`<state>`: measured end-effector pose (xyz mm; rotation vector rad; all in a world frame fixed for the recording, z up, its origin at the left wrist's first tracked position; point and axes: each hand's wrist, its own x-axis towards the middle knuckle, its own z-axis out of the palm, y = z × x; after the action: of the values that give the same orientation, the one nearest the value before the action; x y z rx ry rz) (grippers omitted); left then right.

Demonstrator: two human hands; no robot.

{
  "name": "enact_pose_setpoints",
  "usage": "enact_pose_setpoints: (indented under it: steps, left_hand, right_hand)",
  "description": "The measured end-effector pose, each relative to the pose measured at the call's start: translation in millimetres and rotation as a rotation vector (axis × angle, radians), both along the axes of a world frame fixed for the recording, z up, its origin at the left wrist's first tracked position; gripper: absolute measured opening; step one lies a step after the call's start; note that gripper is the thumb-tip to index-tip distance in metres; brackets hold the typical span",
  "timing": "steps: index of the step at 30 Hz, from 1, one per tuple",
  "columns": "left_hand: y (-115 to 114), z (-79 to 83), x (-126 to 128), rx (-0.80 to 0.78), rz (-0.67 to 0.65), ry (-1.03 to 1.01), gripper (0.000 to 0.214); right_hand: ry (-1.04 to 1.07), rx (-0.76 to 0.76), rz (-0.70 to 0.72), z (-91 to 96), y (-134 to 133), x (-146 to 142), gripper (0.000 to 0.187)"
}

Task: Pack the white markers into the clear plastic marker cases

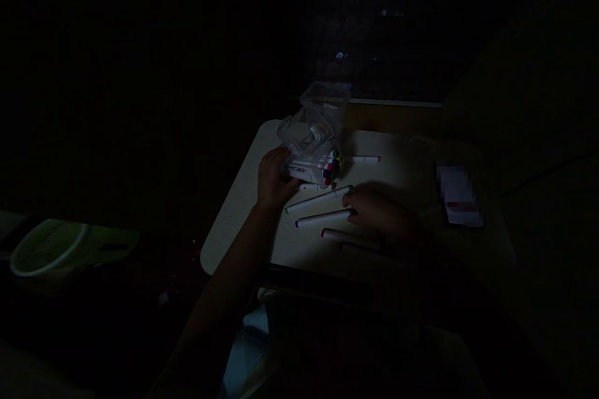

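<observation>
The scene is very dark. My left hand (272, 179) is closed around the near left side of a clear plastic box (299, 168), which lies on its side. Several markers (330, 167) with coloured caps stick out of the box toward the right. My right hand (377, 211) pinches the right end of a white marker with a blue tip (322, 219) on the table. Just beyond it lies a white marker with green ends (318, 199). A red-capped marker (349, 237) rests nearer to me, partly in the shadow of my right hand.
Behind the box stands another clear plastic container (326, 95). One more marker (365, 159) lies right of the box. A phone-like object (458, 195), blurred out, is on the right of the white table (243, 199). A green basket (49, 246) sits lower left.
</observation>
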<state>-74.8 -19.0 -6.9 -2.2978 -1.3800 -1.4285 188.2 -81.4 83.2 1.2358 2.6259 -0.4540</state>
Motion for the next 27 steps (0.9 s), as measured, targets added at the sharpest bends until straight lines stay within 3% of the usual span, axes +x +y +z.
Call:
enact_pose_setpoints:
  steps: [6,13,27]
  left_hand:
    - [-1.5,2.6,-0.9,0.005,-0.02,0.018,0.066]
    - [-1.5,2.3,-0.6,-0.03,0.003,0.005,0.066]
    - [-0.5,1.3,-1.4,0.005,0.0,0.027,0.067]
  right_hand:
    - [0.015,-0.023,0.008,-5.1,2.6,-0.1,0.02]
    - [0.108,-0.063,-0.095,10.7,1.9,4.6,0.02]
    - [0.32,0.044,-0.138,22.6,2.4,16.1,0.019]
